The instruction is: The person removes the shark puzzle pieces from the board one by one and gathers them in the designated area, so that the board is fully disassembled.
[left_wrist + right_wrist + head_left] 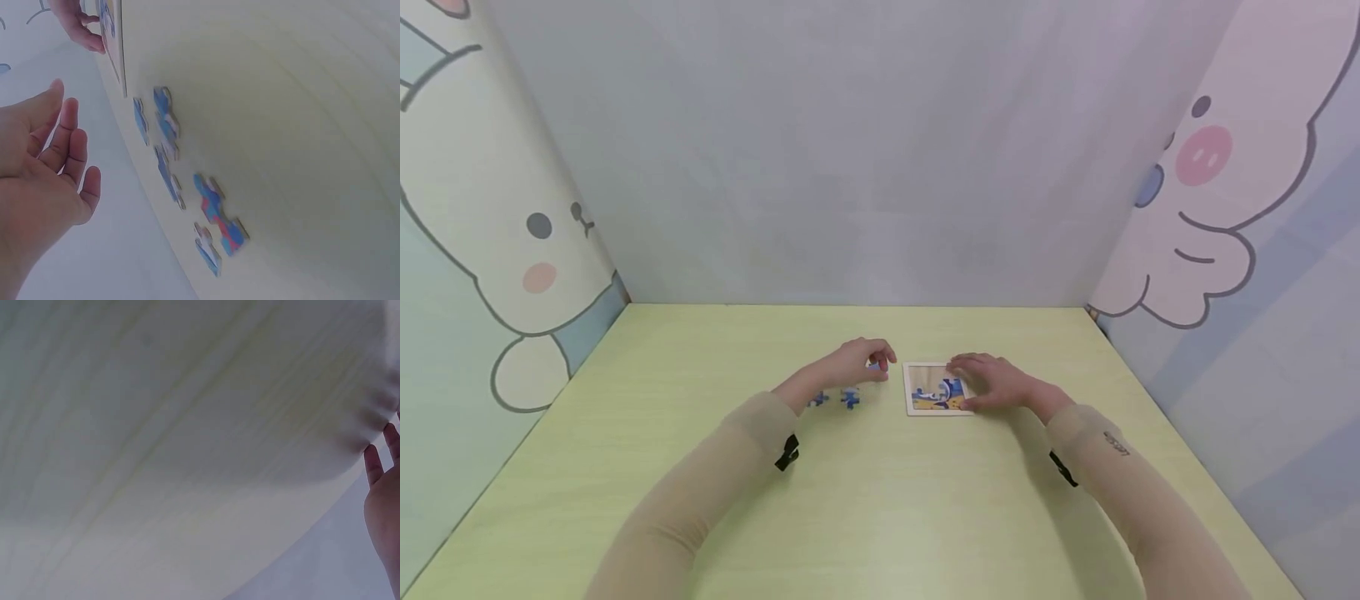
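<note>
- Beige sleeves (696,492) sit nearest my head camera, both reaching forward over the pale green table (880,500); the work lies toward its far side.
- My right hand (1000,382) is spread wide over the right side of a framed puzzle tray (928,375), thumb at the near edge, other fingers toward the far one. I read that as steadying; how hard it presses, I can't tell.
- My left hand (852,362) hangs above the loose pieces (850,398), fingers loosely bent, gap to the thumb modest. From the left wrist camera I see nothing in its grasp; the blue patch past the thumb in the head view I take for a piece on the table.
- Between my hands, the tray lies flat. Fitted pieces (953,389) fill much of its nearer part, with bare board beyond, so I judge the step as choosing another piece, the picture partly done.
- Left of the tray, the loose pieces lie scattered, some close together. To me, the next move calls for lowering the left fingertips, pinching one piece and turning it to suit a gap.
</note>
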The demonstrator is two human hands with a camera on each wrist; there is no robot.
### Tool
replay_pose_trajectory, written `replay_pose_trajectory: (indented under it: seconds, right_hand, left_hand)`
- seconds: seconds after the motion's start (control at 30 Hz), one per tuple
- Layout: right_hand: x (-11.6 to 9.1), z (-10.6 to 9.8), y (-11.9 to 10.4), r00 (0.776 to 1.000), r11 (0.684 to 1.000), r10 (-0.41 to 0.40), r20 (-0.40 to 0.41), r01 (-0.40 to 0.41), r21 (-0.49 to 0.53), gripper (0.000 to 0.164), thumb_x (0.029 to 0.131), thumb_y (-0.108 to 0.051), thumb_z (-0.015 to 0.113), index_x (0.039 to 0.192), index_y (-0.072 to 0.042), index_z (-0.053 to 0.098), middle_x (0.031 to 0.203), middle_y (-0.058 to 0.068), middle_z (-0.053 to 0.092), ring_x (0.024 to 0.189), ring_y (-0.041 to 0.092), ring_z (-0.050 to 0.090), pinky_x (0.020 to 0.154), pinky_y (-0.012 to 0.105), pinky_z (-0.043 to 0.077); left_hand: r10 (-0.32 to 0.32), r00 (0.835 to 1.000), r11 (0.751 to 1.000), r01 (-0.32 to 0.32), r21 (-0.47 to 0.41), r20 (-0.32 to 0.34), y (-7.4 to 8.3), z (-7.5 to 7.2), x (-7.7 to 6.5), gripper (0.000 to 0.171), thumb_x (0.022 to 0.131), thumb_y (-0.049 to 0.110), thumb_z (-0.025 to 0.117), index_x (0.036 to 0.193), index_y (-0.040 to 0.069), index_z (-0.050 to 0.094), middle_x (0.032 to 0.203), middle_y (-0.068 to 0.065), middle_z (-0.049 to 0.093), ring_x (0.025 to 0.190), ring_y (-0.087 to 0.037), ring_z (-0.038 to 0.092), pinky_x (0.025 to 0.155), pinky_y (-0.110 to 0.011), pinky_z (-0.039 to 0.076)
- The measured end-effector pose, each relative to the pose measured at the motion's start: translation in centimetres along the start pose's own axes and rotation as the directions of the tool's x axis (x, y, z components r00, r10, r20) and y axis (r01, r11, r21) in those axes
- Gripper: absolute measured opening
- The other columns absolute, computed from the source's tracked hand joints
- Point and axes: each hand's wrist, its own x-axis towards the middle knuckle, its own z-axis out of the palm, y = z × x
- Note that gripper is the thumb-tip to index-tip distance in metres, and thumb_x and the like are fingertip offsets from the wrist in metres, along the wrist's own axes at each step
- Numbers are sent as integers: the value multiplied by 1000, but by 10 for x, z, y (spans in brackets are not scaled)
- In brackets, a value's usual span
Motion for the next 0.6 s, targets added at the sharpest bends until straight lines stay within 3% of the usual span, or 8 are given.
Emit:
replay_pose_trajectory:
  seconds: [0.33,0.6]
  right_hand:
    - [-4,4,1,997,998,52,-51,-50,31,79,81,-55,65,143,-13,41,150,10,35,137,35,29,105,61,24]
    - [-6,7,3,996,996,76,-54,-73,53,79,81,-55,65,144,-16,39,150,9,34,138,35,29,106,61,22]
  left_hand:
    - [-3,1000,1000,3,11,-14,21,18,29,38,87,15,68,123,11,56,104,-3,63,108,-26,53,96,-45,37]
    - [-30,1000,998,30,58,1,31,36,48,43,86,21,69,127,19,56,117,-2,61,118,-25,45,102,-54,25]
